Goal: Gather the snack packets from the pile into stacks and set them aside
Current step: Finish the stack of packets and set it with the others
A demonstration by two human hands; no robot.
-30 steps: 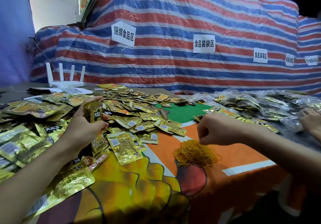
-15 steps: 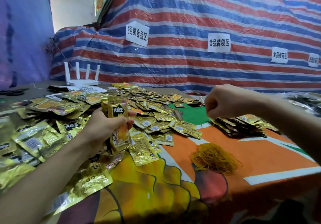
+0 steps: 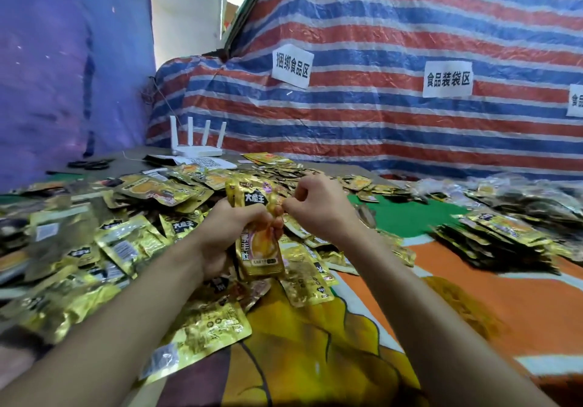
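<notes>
Gold packet stack (image 3: 257, 226) gripped upright by left hand (image 3: 225, 237); right hand (image 3: 318, 209) had crossed from rubber bands (image 3: 467, 310) to stack, fingers curled, contents unclear; banding likely next.

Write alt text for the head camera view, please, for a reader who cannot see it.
A person's left hand grips an upright stack of gold snack packets while the curled right hand is at its upper edge. Loose packets spread to the left over a colourful table cover, gathered stacks lie to the right, and a striped tarp hangs behind.
</notes>
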